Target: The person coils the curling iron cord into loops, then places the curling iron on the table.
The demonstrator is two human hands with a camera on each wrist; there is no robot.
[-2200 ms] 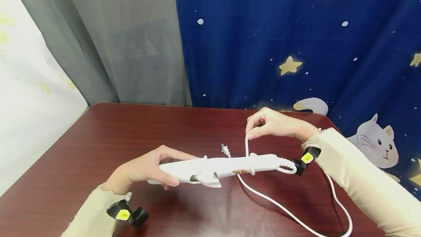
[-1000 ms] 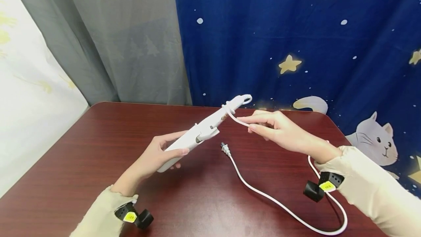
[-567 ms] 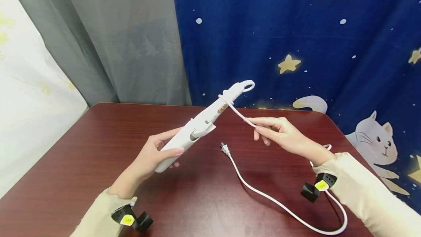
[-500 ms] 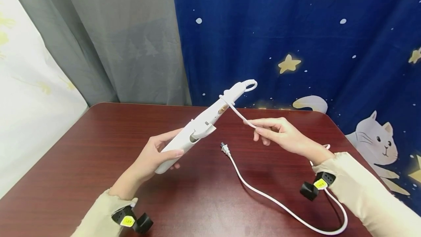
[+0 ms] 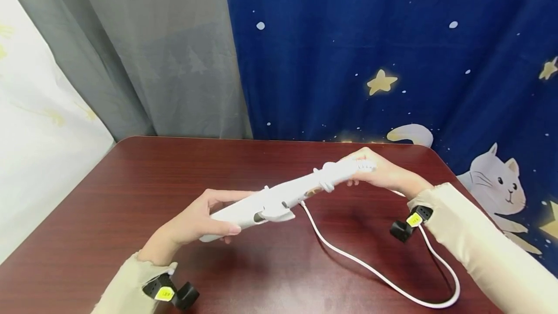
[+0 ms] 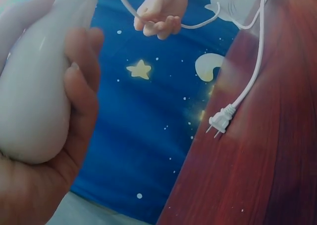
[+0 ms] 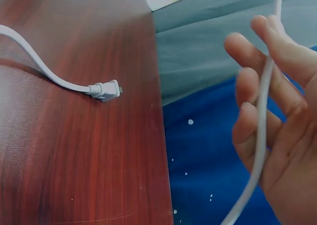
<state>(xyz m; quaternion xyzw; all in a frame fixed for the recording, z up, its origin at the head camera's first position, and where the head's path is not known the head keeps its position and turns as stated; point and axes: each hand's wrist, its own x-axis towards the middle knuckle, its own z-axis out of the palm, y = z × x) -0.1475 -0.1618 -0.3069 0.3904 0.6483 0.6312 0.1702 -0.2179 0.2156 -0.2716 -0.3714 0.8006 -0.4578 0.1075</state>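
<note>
My left hand (image 5: 196, 222) grips a white hair curler (image 5: 279, 197) by its broad, rounded end, with the fingers wrapped round it in the left wrist view. The curler is held above the table, its cord end up to the right; a notch with a flap and a gold button show on its side. The white cord (image 7: 262, 116) is wound around the handle near that end. My right hand (image 5: 385, 171) is partly hidden behind the handle. In the right wrist view its thumb and index finger pinch the cord, which runs along the palm past the curled fingers.
The plug (image 7: 106, 90) lies on the dark red wooden table (image 5: 174, 173), hidden behind the curler in the head view. Slack cord (image 5: 348, 256) curves over the tabletop toward the front right. Grey and blue curtains (image 5: 322, 52) hang behind the table's far edge.
The curler's cord end has swung down from a steep tilt toward level. My right hand has gone from beside the handle to behind it, carrying the cord round.
</note>
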